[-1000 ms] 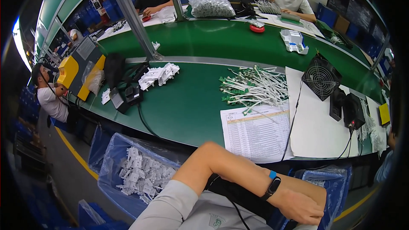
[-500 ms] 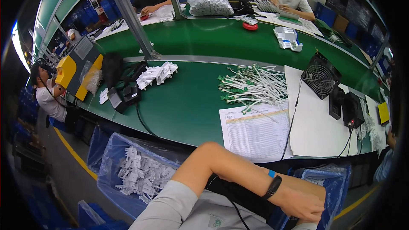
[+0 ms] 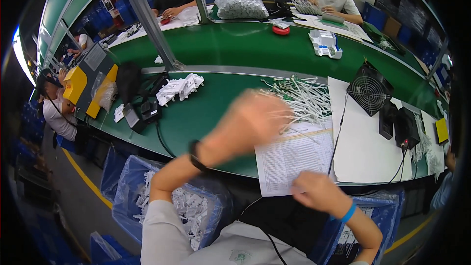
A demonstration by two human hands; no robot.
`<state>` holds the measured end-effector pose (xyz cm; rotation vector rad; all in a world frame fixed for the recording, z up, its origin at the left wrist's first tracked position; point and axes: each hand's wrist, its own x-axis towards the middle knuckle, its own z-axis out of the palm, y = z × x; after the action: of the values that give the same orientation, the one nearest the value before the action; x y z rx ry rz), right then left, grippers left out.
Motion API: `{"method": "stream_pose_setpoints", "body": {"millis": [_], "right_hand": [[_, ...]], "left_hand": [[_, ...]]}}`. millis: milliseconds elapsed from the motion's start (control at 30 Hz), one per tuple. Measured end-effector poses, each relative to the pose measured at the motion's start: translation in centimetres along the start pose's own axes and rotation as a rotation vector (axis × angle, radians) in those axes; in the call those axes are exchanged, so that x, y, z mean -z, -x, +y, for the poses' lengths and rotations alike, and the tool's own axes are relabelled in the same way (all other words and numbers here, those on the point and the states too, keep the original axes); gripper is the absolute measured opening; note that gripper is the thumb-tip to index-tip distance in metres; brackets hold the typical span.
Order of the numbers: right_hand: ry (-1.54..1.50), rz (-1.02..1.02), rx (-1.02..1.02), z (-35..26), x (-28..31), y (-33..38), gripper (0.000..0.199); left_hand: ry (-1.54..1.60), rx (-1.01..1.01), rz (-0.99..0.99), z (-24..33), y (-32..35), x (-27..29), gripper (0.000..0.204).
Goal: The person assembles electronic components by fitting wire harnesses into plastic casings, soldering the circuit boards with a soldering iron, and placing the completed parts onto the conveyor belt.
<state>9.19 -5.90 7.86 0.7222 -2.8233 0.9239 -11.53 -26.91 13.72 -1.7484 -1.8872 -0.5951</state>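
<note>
My left hand (image 3: 255, 120), smeared by motion, hangs over the near left side of a pile of white cables (image 3: 306, 100) with small green circuit boards at their ends. It hides part of that pile, and whether it holds anything does not show. A black band circles its wrist. My right hand (image 3: 316, 191), with a blue wristband, hovers by the lower right edge of a printed sheet (image 3: 289, 159). Its fingers look bent but are blurred, and nothing can be made out in them. The sheet lies under the near end of the cables.
White plastic parts (image 3: 180, 88) sit left on the green bench (image 3: 216, 98), beside black devices (image 3: 142, 113) and a yellow-grey machine (image 3: 91, 81). A fan (image 3: 370, 88) stands right. Lined bins (image 3: 122, 201) flank me below. Co-workers sit beyond a green conveyor (image 3: 235, 44).
My left hand has swung up and left from my right forearm to the cable pile. My right hand has risen toward the sheet. A white tray on the conveyor has shifted slightly left.
</note>
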Motion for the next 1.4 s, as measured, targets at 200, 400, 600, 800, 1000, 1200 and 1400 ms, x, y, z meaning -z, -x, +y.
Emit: {"method": "stream_pose_setpoints", "body": {"millis": [200,400,600,800,1000,1200,1400], "right_hand": [[-0.003,0.359,-0.345,3.2,6.4,-0.2,0.019],[0.21,0.297,0.009,6.5,3.6,-6.8,0.019],[0.481,0.253,0.162,8.6,-1.1,-11.5,0.019],[0.148,0.305,0.049,8.8,1.4,-11.1,0.016],[0.218,0.247,0.084,9.0,1.0,-10.8,0.013],[0.391,0.162,0.057,9.5,-1.4,-10.8,0.017],[0.28,0.303,0.035,9.0,-0.8,-11.5,0.018]], "left_hand": [[-0.58,1.067,-0.33,-17.1,13.3,6.0,0.101],[-0.125,1.095,-0.27,-24.0,20.0,4.6,0.089],[-0.345,1.055,-0.177,-23.6,19.6,3.7,0.049],[-0.523,0.771,0.171,-22.5,19.3,3.4,0.034],[0.035,0.972,0.61,-19.8,15.6,3.1,0.024],[1.069,1.06,0.589,-12.7,9.3,0.5,0.041],[1.348,1.204,0.234,-6.9,3.1,-3.9,0.046]]}}
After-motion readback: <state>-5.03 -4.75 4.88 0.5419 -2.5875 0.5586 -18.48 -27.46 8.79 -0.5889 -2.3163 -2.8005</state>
